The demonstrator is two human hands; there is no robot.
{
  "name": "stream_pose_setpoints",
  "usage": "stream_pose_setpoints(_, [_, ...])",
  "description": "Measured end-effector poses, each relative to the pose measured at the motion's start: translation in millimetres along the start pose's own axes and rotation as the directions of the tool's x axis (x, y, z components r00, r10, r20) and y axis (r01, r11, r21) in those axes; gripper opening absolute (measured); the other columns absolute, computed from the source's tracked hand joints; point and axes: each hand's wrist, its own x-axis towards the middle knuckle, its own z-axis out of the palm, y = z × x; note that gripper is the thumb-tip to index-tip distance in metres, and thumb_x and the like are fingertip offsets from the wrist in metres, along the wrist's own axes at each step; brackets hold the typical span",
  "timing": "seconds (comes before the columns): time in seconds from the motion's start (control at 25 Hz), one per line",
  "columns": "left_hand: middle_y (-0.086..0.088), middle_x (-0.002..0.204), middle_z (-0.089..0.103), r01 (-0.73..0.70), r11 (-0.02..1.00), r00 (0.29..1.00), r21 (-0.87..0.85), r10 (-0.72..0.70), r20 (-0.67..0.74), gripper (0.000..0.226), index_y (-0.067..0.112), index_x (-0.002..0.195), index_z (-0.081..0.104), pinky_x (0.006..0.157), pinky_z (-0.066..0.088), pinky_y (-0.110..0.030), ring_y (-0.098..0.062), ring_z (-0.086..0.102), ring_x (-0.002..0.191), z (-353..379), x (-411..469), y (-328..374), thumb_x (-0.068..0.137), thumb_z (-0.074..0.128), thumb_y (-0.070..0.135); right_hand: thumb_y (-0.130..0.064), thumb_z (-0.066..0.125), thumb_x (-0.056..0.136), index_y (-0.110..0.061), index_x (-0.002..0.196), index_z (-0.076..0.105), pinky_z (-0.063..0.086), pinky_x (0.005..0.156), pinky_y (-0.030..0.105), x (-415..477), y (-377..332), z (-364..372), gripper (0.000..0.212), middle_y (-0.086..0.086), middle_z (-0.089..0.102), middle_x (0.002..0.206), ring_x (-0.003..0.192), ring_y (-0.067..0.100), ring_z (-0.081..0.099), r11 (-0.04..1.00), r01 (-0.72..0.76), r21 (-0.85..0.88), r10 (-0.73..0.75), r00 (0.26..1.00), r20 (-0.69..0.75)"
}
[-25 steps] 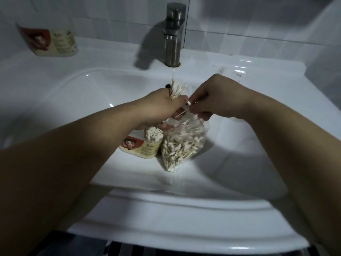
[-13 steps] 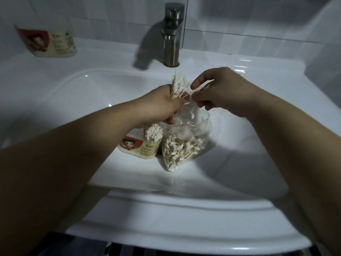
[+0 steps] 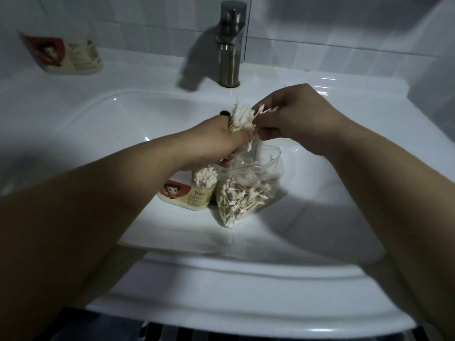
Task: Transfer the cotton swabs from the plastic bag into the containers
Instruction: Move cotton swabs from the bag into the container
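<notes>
Head view: both hands work cotton swabs above a white sink

A white ceramic sink (image 3: 123, 134) fills most of the frame, with a brushed-metal faucet (image 3: 230, 57) standing at top centre. Both bare forearms reach in from the lower corners. The left hand (image 3: 216, 141), at centre, is curled tightly round a bundle of white-tipped wooden cotton swabs (image 3: 242, 116), tips up. The right hand (image 3: 295, 114), just right of it, pinches a few loose swabs (image 3: 267, 110) against the bundle's edge. Below the hands, a clear plastic zip bag (image 3: 246, 193) lies open in the basin, still partly filled with swabs. Touching its left side is a cream cylindrical container with a red cartoon label (image 3: 192, 193), packed with upright swabs. A second container of the same kind (image 3: 71, 55) lies on the ledge at upper left.
</notes>
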Motion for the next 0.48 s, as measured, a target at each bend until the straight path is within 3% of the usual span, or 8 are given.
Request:
stream_pose_setpoints(0.16, [0.007,0.061,0.055,0.000,1.000,0.997,0.006,0.000,-0.072,0.031,0.018,0.084,0.061,0.063,0.056,-0.027,-0.009,0.054,0.059,-4,-1,3,0.102,0.054,0.043,0.001,0.077,0.084,0.002,0.094,0.076,0.064,0.074,0.033,3,-1,-9,0.011,0.017,0.071,0.079,0.066,0.023,0.072,0.996,0.014,0.084,-0.004,0.993,-0.120])
stream_pose_setpoints(0.32, [-0.003,0.095,0.077,-0.019,0.994,0.997,-0.107,0.011,-0.073,0.019,0.016,0.108,0.069,0.077,0.062,-0.032,-0.017,0.074,0.088,-1,-2,3,0.102,0.059,0.032,0.003,0.076,0.086,0.007,0.098,0.072,0.062,0.070,0.028,0,-3,-3,0.013,0.020,0.070,0.081,0.065,0.023,0.070,0.975,0.020,0.221,-0.016,1.000,-0.020])
stream_pose_setpoints(0.48, [0.003,0.068,0.069,-0.068,0.980,0.997,-0.185,0.058,-0.055,0.012,0.011,0.096,0.065,0.061,0.056,-0.026,-0.010,0.063,0.062,0,-2,5,0.103,0.056,0.013,0.004,0.073,0.087,0.007,0.101,0.072,0.062,0.070,0.026,-1,-2,4,0.014,0.020,0.072,0.083,0.067,0.020,0.069,0.972,0.045,0.232,-0.050,0.999,0.018])
